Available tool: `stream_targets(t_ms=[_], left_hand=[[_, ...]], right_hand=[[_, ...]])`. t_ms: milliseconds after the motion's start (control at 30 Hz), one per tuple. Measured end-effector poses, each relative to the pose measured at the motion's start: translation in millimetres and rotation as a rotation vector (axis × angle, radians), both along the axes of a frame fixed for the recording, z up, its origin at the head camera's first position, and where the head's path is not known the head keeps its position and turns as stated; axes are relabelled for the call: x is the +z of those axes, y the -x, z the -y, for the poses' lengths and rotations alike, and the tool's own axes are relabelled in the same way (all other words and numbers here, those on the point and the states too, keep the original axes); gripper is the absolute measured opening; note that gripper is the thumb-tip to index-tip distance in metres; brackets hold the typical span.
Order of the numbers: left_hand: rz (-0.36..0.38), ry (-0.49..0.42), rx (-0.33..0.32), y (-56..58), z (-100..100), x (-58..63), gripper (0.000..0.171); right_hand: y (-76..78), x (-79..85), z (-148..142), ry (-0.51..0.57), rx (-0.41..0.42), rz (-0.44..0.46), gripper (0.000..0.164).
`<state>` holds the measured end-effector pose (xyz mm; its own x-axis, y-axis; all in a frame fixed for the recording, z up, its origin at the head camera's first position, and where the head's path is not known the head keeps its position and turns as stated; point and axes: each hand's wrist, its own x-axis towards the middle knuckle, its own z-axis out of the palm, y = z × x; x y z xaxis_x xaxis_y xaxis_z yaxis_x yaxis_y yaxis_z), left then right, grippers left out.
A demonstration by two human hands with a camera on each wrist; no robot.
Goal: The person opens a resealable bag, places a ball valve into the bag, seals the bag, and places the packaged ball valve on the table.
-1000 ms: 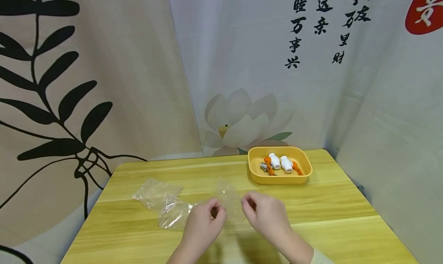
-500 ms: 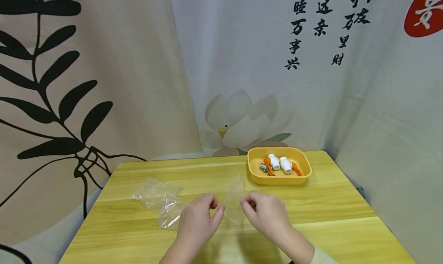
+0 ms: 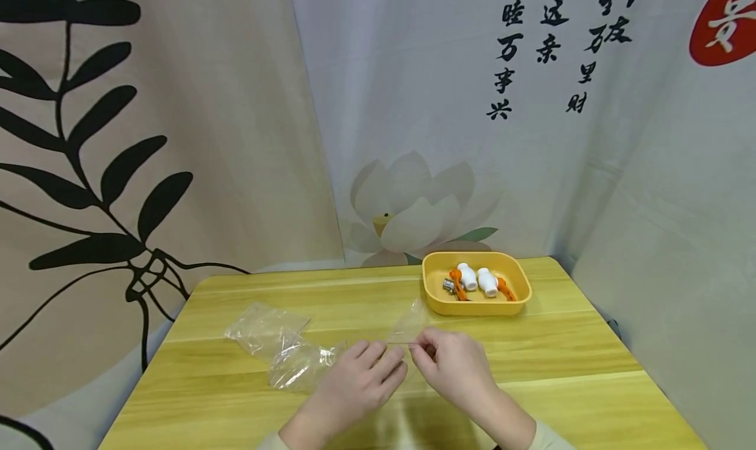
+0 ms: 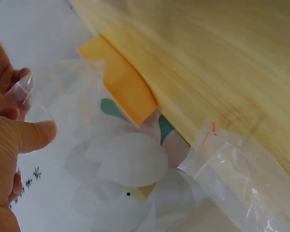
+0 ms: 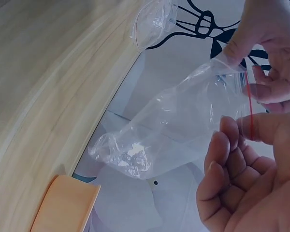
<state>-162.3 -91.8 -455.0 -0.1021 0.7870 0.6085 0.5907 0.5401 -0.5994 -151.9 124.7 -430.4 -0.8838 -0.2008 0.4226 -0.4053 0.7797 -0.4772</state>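
Observation:
A clear zip bag [image 3: 411, 320] with a red line along its mouth hangs between both hands over the table. My right hand [image 3: 455, 365] pinches one end of the mouth between thumb and index finger; its other fingers curl below, as the right wrist view shows. Across from it my left hand [image 3: 360, 378] holds the other end, thumb at the corner and fingers by the red line. In the right wrist view the bag [image 5: 179, 111] looks thin, with nothing visible inside. The left wrist view catches the left thumb [image 4: 36, 135] overlapping the film.
More clear bags [image 3: 298, 365] lie on the wooden table [image 3: 579, 345], left of the hands. A yellow tray [image 3: 475, 307] at the back right holds two white pieces [image 3: 487, 282], orange parts [image 3: 458, 283] and a small metal part. Printed curtains hang behind the table.
My left hand drew left off the bag with its thumb spread, then came back right to the bag's mouth. The bag swung slightly right; the right hand kept its pinch.

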Motion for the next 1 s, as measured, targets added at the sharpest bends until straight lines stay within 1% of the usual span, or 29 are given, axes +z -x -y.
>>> stream_targets(t_ms=[67, 133, 200, 300, 400, 500, 567, 633, 667, 700, 733, 800, 867, 900, 933, 967, 1000], left_hand=[[0.012, 0.039, 0.009, -0.1, 0, -2.6, 0.039], [0.06, 0.069, 0.036, -0.8, 1, -4.2, 0.029], [0.122, 0.09, 0.082, -1.9, 2, -4.7, 0.02], [0.193, 0.108, 0.145, -2.9, 7, -4.3, 0.028], [0.22, 0.128, 0.187, -2.9, 13, -1.8, 0.027], [0.232, 0.136, 0.187, -2.0, 20, 2.9, 0.022], [0.236, 0.128, 0.157, -1.0, 23, 7.4, 0.017], [0.236, 0.118, 0.118, 0.2, 24, 10.6, 0.017], [0.232, 0.112, 0.095, 0.8, 23, 11.8, 0.017], [0.229, 0.106, 0.075, 1.4, 22, 12.8, 0.017], [0.224, 0.102, 0.058, 2.1, 22, 13.5, 0.017], [0.216, 0.09, 0.029, 3.5, 20, 15.2, 0.017], [0.213, 0.082, 0.009, 5.0, 18, 16.7, 0.018], [0.217, 0.08, 0.002, 5.5, 18, 17.6, 0.02], [0.219, 0.083, -0.002, 6.0, 17, 18.4, 0.021], [0.222, 0.087, -0.006, 6.5, 17, 19.2, 0.022], [0.226, 0.093, -0.009, 7.0, 17, 20.0, 0.022]], right_hand=[[-0.1, -0.4, 1, -0.001, 0.001, -0.001, 0.021], [-0.4, -0.4, 1, 0.003, -0.002, 0.001, 0.023], [-0.2, 0.1, 1, 0.005, -0.005, 0.016, 0.025], [0.3, 1.0, -2, 0.015, 0.001, 0.053, 0.025], [2.5, 1.2, -7, 0.024, 0.007, 0.109, 0.024], [6.2, -0.3, -13, 0.033, 0.023, 0.182, 0.021], [8.2, -0.7, -15, 0.039, 0.041, 0.231, 0.02], [9.0, -1.4, -16, 0.061, 0.076, 0.24, 0.017], [8.6, -1.4, -16, 0.072, 0.099, 0.216, 0.016], [7.8, -1.3, -16, 0.076, 0.132, 0.165, 0.017], [7.2, -1.1, -16, 0.075, 0.176, 0.093, 0.019], [5.8, 0.3, -15, 0.058, 0.295, -0.092, 0.021], [4.2, 2.3, -13, -0.017, 0.412, -0.279, 0.023], [3.5, 3.2, -12, -0.061, 0.464, -0.347, 0.025], [2.6, 4.4, -12, -0.1, 0.509, -0.379, 0.026], [1.8, 5.3, -12, -0.143, 0.539, -0.393, 0.026], [0.9, 5.9, -12, -0.192, 0.551, -0.4, 0.027]])
